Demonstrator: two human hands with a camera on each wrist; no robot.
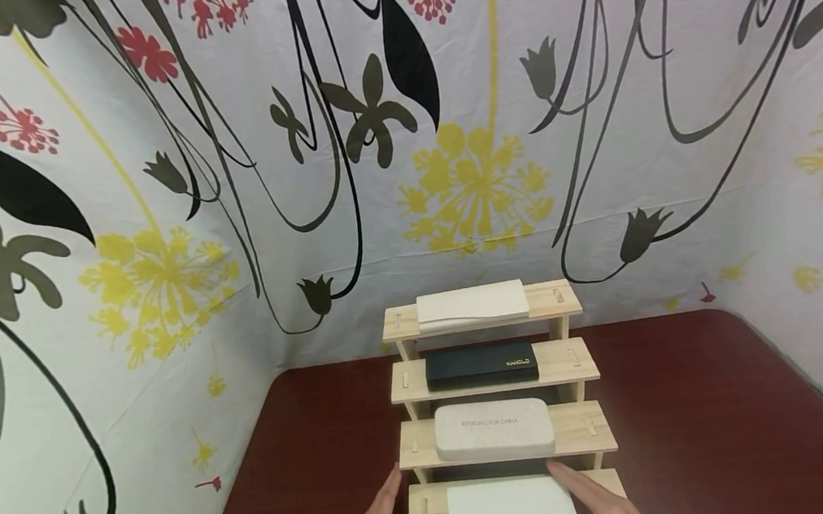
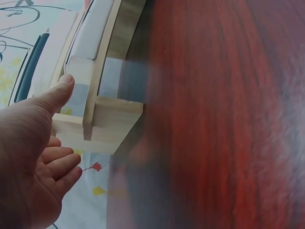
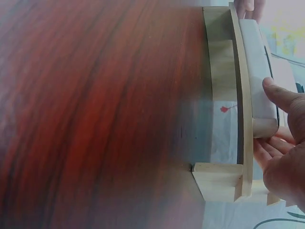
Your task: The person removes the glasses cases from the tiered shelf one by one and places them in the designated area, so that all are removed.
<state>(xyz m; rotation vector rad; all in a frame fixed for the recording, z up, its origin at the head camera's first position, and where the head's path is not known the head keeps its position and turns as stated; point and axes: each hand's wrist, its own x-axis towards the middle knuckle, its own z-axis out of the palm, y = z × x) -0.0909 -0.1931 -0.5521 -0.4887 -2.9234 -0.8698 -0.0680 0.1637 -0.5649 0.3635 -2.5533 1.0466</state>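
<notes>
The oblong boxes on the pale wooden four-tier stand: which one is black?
The oblong black box with gold lettering, second from the top; the top box, third box and bottom box are all whitish.

A dark reddish-brown table (image 1: 726,409) with streaked wood grain carries a pale wooden rack (image 1: 573,359) of 4 stepped shelves, rising toward the table's far edge. Each shelf bears 1 case lengthwise near its middle. From the top down, they are a flat cream case (image 1: 471,305), a black case (image 1: 473,368) with gold lettering, a rounded off-white case (image 1: 495,437) with small print, and a white case (image 1: 510,505) on the lowest, 4th shelf.
</notes>
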